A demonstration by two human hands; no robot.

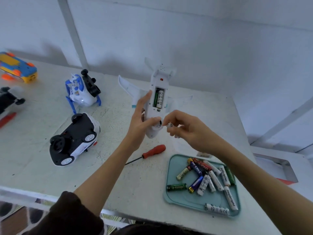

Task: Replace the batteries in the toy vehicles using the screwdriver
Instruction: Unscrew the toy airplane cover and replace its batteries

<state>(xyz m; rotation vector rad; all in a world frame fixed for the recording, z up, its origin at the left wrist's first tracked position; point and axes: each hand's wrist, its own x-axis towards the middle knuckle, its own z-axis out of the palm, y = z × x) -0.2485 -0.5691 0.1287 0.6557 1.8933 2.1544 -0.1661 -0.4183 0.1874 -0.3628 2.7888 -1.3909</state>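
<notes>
My left hand point(141, 122) grips a white toy airplane point(156, 89) belly-up above the table, thumb across its nose end. Its battery compartment point(159, 99) is uncovered, with a green and a white battery inside. My right hand point(184, 128) hovers beside the plane's nose and pinches a white battery point(169, 125) between its fingertips. A red-handled screwdriver point(153, 151) lies on the table just below both hands. A teal tray point(171, 192) at the front right holds several loose batteries point(205, 177).
A black-and-white toy car point(74, 139) lies upside down at the left. Behind it stands a blue-and-white toy vehicle point(83, 90). A blue-and-yellow toy point(18, 67) and a black toy point(8, 99) sit at the far left. The table's front edge point(118, 214) runs near my body.
</notes>
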